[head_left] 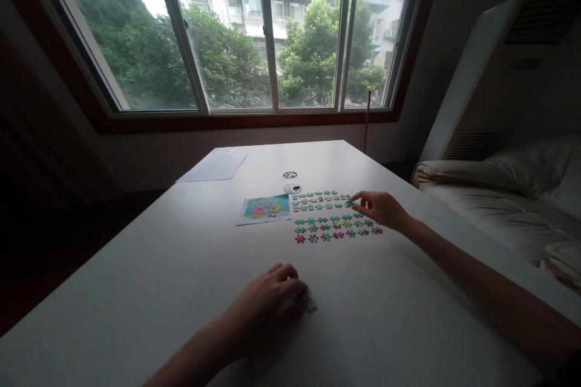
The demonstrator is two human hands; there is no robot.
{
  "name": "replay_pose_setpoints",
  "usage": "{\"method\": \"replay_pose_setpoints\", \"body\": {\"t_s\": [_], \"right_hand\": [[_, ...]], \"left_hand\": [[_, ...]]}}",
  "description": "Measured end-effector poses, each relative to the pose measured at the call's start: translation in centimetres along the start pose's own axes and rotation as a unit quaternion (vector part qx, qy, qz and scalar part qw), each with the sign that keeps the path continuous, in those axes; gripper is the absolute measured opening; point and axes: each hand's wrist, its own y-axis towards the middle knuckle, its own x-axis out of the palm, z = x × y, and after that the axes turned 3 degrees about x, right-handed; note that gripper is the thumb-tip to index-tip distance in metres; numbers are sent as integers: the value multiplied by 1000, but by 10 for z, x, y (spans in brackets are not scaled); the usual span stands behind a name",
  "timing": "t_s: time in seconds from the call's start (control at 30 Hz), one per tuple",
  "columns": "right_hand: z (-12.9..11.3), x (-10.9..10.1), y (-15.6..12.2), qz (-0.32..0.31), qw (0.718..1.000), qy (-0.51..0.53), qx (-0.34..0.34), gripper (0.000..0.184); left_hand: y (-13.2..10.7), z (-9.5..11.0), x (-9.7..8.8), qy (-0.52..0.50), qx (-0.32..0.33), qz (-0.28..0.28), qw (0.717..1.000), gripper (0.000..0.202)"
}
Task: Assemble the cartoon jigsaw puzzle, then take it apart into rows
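Observation:
Near the middle of the white table, my left hand [271, 295] is closed, fingertips pinching a small clump of puzzle pieces [310, 302] that seem joined. Its fingers partly cover the clump. My right hand [382, 208] reaches to the right end of the laid-out rows, thumb and forefinger pinched on a teal puzzle piece [350, 202]. Several rows of loose jigsaw pieces [323, 219], mostly teal with some pink and yellow, lie spread beside that hand. Left of the rows is a picture sheet [264, 210] showing a pink and a yellow cartoon figure.
Two round flat items [293, 188] lie behind the rows. A white paper sheet [212, 165] rests at the far left of the table [149, 290]. A light sofa [490, 193] and a tall white appliance [472, 72] stand to the right. Beyond the table is a window [236, 60].

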Motion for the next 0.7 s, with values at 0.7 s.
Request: {"method": "replay_pose_setpoints", "body": {"t_s": [0.7], "right_hand": [[65, 33, 100, -133, 981, 6, 144, 29]], "left_hand": [[11, 3, -3, -73, -62, 34, 995, 22]]}}
